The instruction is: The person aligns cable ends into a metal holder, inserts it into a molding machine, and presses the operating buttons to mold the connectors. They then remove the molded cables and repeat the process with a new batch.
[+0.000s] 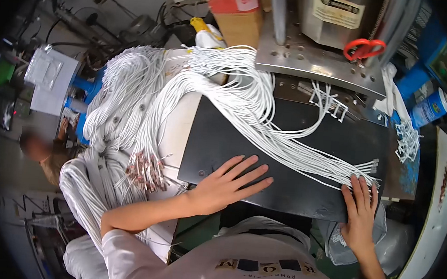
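Two bare hands, palms down: the left hand (222, 188), lower centre of the frame, lies on a black board (282, 193) with its fingers spread, near its lower left edge and apart from the cables; the right hand (360, 206), lower right, has its fingers slightly parted, fingertips on the ends of a bundle of white cables (245, 125) at the board's right edge. Said bundle: many slim strands, running from upper centre down across the board to the right hand, with small clear-looking connectors (374, 165) just beyond its fingertips. One further length of it bends down to the left, ending in a cluster of reddish-brown tips (148, 173) beside the board. Item, below the right hand: one translucent bag (337, 248), partly hidden by the forearm. Item, above the board: one metal plate (316, 68), pierced with holes, with red scissor handles (364, 49) on its right; under its front edge, a white slotted piece (334, 107). Item, right: a heap of small white pieces (407, 143) and a blue can (430, 108). Item, left: large coiled white bundles (126, 91). Item, top centre: one cardboard box (239, 26), red tape on it. Item, far left: one other person (51, 161), partly seen, below a white sheet (56, 86).
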The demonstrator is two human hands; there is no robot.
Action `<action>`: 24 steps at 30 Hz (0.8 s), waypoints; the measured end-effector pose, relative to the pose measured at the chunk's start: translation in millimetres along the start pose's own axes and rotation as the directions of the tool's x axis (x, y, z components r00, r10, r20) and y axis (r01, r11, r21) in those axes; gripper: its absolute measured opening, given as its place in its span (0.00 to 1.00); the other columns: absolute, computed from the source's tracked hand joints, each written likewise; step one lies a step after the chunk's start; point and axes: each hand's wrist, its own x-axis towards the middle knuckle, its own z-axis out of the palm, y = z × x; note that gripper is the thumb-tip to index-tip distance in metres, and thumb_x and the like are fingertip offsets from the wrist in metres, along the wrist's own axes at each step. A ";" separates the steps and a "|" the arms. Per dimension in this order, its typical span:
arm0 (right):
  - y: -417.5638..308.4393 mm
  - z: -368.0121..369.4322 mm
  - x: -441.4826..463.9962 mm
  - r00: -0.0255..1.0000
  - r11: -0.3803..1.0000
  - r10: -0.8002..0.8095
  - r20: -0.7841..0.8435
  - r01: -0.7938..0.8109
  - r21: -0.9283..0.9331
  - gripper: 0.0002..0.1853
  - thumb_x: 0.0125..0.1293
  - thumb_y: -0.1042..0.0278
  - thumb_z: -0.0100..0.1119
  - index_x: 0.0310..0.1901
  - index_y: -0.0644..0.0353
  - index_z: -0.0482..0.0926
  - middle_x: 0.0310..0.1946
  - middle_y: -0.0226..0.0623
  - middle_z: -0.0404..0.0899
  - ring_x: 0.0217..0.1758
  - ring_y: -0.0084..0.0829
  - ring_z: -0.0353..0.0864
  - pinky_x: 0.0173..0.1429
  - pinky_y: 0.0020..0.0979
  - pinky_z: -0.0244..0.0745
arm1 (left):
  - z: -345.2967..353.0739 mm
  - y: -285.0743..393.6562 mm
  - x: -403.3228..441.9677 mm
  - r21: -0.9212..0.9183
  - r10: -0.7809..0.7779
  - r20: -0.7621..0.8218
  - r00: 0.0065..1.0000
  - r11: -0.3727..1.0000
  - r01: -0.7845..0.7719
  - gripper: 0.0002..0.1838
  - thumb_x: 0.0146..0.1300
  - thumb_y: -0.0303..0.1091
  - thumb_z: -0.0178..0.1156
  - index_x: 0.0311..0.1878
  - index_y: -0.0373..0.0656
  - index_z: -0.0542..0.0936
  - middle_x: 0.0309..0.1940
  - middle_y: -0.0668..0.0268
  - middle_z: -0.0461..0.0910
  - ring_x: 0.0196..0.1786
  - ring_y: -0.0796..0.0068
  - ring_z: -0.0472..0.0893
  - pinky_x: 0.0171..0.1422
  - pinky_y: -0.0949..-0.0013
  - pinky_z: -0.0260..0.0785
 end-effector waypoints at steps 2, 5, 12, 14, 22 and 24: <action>-2.9 -30.5 13.0 0.999 0.991 -0.044 0.010 0.043 0.124 0.46 0.50 0.53 0.79 0.70 0.62 0.76 0.73 0.49 0.72 0.78 0.53 0.67 0.83 0.61 0.46 | -12.1 -4.6 9.0 -0.130 0.060 -0.023 0.998 0.990 -0.063 0.50 0.57 0.33 0.73 0.84 0.45 0.63 0.79 0.55 0.63 0.82 0.46 0.60 0.87 0.42 0.51; 10.0 -55.5 54.6 0.982 0.970 -0.151 -0.117 0.170 0.174 0.39 0.59 0.50 0.78 0.67 0.65 0.77 0.59 0.47 0.79 0.62 0.52 0.75 0.72 0.53 0.59 | -35.0 -12.1 48.6 -0.585 0.125 -0.214 0.969 0.778 -0.229 0.41 0.66 0.41 0.72 0.77 0.35 0.67 0.68 0.49 0.71 0.73 0.46 0.70 0.81 0.50 0.61; 63.8 8.4 204.2 0.872 0.983 -0.181 -0.454 0.151 -0.102 0.12 0.67 0.67 0.68 0.49 0.63 0.85 0.43 0.45 0.82 0.52 0.49 0.82 0.53 0.45 0.72 | -35.2 -25.2 175.6 -0.325 0.137 -0.063 0.989 0.934 -0.150 0.23 0.59 0.37 0.76 0.54 0.38 0.79 0.50 0.54 0.79 0.57 0.49 0.82 0.63 0.50 0.74; 69.9 16.3 209.6 0.884 0.986 -0.165 -0.437 0.159 -0.050 0.08 0.68 0.67 0.67 0.41 0.63 0.85 0.40 0.43 0.82 0.50 0.48 0.82 0.53 0.45 0.72 | -50.7 -22.2 188.9 -0.247 0.121 0.121 0.985 0.965 -0.088 0.19 0.58 0.40 0.77 0.44 0.39 0.82 0.47 0.56 0.81 0.57 0.51 0.82 0.58 0.51 0.74; 47.8 -12.3 157.0 0.949 0.943 -0.009 -0.315 0.112 0.312 0.13 0.64 0.71 0.71 0.49 0.66 0.86 0.39 0.47 0.82 0.46 0.50 0.84 0.50 0.46 0.78 | -42.7 -45.8 197.2 -0.622 0.147 0.124 0.981 0.782 -0.038 0.15 0.65 0.39 0.74 0.40 0.37 0.81 0.29 0.61 0.80 0.34 0.65 0.79 0.41 0.61 0.69; 50.3 5.4 163.5 0.894 0.933 0.001 -0.447 0.161 0.323 0.11 0.66 0.69 0.73 0.47 0.64 0.86 0.34 0.47 0.82 0.36 0.43 0.84 0.41 0.42 0.77 | -43.7 -50.3 198.6 -0.666 0.175 0.143 0.974 0.745 -0.036 0.15 0.67 0.38 0.73 0.40 0.36 0.81 0.28 0.61 0.79 0.33 0.68 0.77 0.39 0.62 0.68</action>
